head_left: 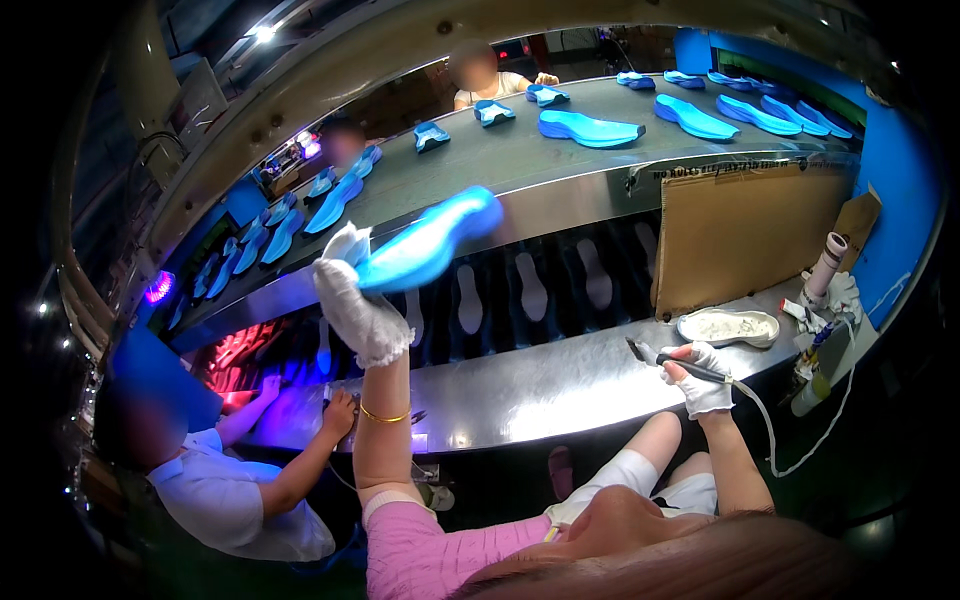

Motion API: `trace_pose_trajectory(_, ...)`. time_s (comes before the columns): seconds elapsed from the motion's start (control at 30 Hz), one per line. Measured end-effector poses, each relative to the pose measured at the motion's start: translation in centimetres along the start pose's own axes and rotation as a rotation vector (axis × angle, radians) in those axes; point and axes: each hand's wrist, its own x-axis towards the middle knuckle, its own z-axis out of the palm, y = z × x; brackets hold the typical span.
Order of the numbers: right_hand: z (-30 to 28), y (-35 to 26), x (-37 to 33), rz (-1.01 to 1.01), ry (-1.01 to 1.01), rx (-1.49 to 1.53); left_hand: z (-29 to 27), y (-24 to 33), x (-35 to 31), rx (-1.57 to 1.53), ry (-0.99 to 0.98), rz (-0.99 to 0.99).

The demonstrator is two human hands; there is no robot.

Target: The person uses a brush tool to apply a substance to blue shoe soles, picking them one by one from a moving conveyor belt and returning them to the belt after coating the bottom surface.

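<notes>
Item: one bright blue foam shoe sole, curved and elongated (435,240), slightly blurred, raised above the metal front edge of the grey conveyor belt (480,165).

Left hand, in a white knit glove (368,312): fingers drawn in on the sole's near end, gap taken up by the foam; exact thumb placement cannot be told. The sole extends rightward and upward from these fingers, its long axis slanting from the grip at lower left to the free end at upper right. This hand is the nearer one, in contact; the right lies well apart, lower and to the right of the free end.

Right hand, in a white glove with bare fingertips (700,380): fingers curled around a slim black-handled brush-like tool (708,371), its flat tip pointing left and up from them, toward the left hand's side; a white cord (766,425) trails off to their right.

Beyond the right fingers, just above: a shallow white sole-shaped tray with pale contents (690,320); behind it, a brown cardboard panel (755,245).

Above the left fingers: further blue soles on the belt, one lying lengthwise (590,129). Below and left of them: a co-worker's hand (340,412), at the polished steel ledge (520,400).
</notes>
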Motion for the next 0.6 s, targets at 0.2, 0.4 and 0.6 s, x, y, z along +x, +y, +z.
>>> trace_pose_trajectory(0.2, 0.3, 1.5, -0.5, -0.082, -0.009, -0.046, 0.9, -1.0, -4.0, -0.702, -0.579, -0.658)
trace_pose_trajectory(0.4, -0.1, 0.2, -1.0, -0.249, -0.074, -0.348, -1.6, -6.5, -17.6, -1.042, -0.241, -1.669)
trace_pose_trajectory(0.6, -0.7, -0.1, -1.8, 0.053, -0.079, -0.160, -2.5, -3.0, -23.2, -1.043, -0.052, -1.760)
